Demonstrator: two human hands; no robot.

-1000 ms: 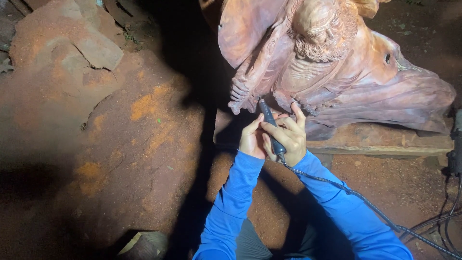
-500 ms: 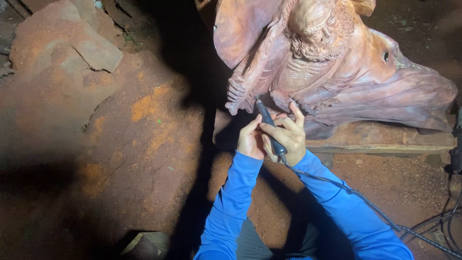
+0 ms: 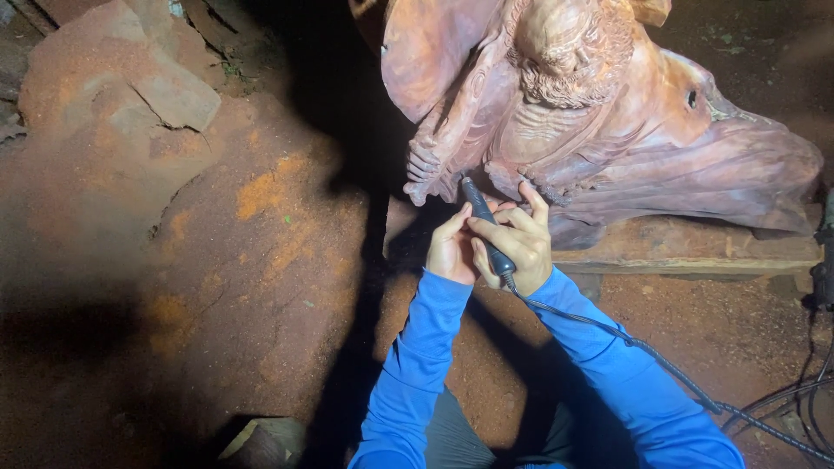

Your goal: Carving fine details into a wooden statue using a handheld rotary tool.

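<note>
A large reddish wooden carving [image 3: 608, 122] of a bearded figure lies on a wooden plank [image 3: 695, 252] at the upper right. Both hands hold a black pen-shaped rotary tool [image 3: 483, 222] with its tip against the carving's lower left edge. My right hand [image 3: 519, 243] wraps the tool's rear part, where a black flexible cable [image 3: 625, 343] leaves it. Fingertips of my left hand [image 3: 450, 247] steady the tool from the left. Both arms wear blue sleeves.
Red dusty ground with orange patches spreads to the left. A cracked reddish rock [image 3: 122, 87] sits at the upper left. Black cables [image 3: 799, 408] run along the right edge. A pale scrap [image 3: 261, 439] lies at the bottom, in shadow.
The view has shifted slightly; the hands and tool stay at the same spot on the carving's lower edge.
</note>
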